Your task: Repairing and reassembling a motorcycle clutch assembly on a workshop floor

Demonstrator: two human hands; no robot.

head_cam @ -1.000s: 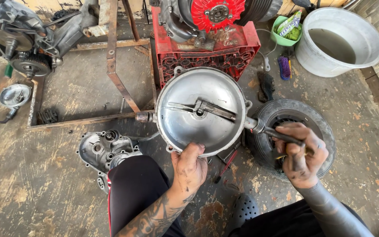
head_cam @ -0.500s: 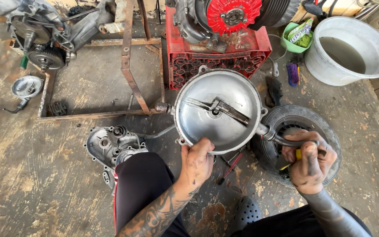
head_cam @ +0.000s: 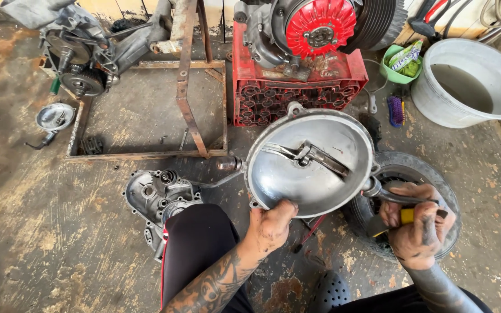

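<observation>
A round silvery metal engine cover (head_cam: 311, 162) with a lever arm across its face is held tilted above the floor. My left hand (head_cam: 271, 223) grips its near rim from below. My right hand (head_cam: 416, 223), smeared with grease, is closed on a yellow-handled tool (head_cam: 406, 215) at the cover's right edge, over a small black tyre (head_cam: 430, 174). My knee in black trousers (head_cam: 198, 249) is below the cover.
A grey engine casing (head_cam: 158, 197) lies left of my knee. A red crate (head_cam: 297, 87) carries an engine with a red fan (head_cam: 320, 26). A rusty metal frame (head_cam: 187, 104), a grey tub (head_cam: 471, 87), a green bowl (head_cam: 401, 64) and another engine (head_cam: 82, 52) stand around.
The view has shifted, so everything sits further right and lower. My left hand stays on the cover's rim; my right hand has closed tighter around the tool at the cover's right edge.
</observation>
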